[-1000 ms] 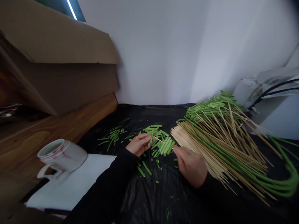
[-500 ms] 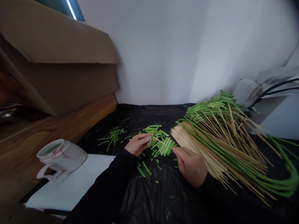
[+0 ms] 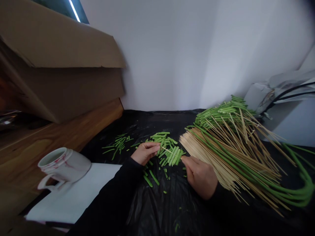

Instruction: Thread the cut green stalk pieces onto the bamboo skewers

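While both hands work close together over the black plastic sheet [image 3: 152,213], a slim wooden skewer [image 3: 168,150] slants between them near the centre of the scene, its left end higher in view than its right. Toward that right end sits a row of green stem pieces [image 3: 175,155], cut to roughly even lengths and set side by side like slats across the skewer; they look smooth and bright, with paler highlights along their sides. The upper left stretch shows as bare, straw-coloured wood.

At the skewer's 9 o'clock, the left hand [image 3: 145,152] has its thumb and forefinger pinched on the upper end; whether a piece of stem is caught there too, the view does not make clear. At 4 o'clock, the right hand [image 3: 201,173] is curled, thumb and forefinger closed on the other end.

Loose cut pieces [image 3: 163,133] lie heaped at 11 o'clock, just beyond the left fingertips, and thinner scraps [image 3: 119,143] are scattered farther out at 9 o'clock. A bundle of bare sticks [image 3: 206,152] fans out at 3 o'clock, with long green stems [image 3: 301,196] bending over it, and a stack of filled skewers [image 3: 222,113] rests at 2 o'clock.
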Demonstrator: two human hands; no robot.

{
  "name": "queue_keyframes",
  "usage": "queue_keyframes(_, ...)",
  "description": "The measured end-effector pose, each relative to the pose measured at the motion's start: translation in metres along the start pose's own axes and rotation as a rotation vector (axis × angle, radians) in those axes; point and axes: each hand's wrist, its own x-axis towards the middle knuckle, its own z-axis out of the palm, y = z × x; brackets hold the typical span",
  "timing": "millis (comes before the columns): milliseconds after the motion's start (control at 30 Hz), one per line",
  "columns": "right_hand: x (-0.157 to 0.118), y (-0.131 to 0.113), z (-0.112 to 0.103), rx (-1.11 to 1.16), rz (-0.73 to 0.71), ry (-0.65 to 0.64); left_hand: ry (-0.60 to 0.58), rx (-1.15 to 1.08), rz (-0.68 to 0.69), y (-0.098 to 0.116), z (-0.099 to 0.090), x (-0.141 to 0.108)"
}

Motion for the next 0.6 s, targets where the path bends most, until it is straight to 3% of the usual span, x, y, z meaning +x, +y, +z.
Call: queue_keyframes(600, 0.002, 0.0, 0.002, 0.036, 0.037, 0.01, 0.02, -0.107, -0.093, -0.006, 0.019, -0.008)
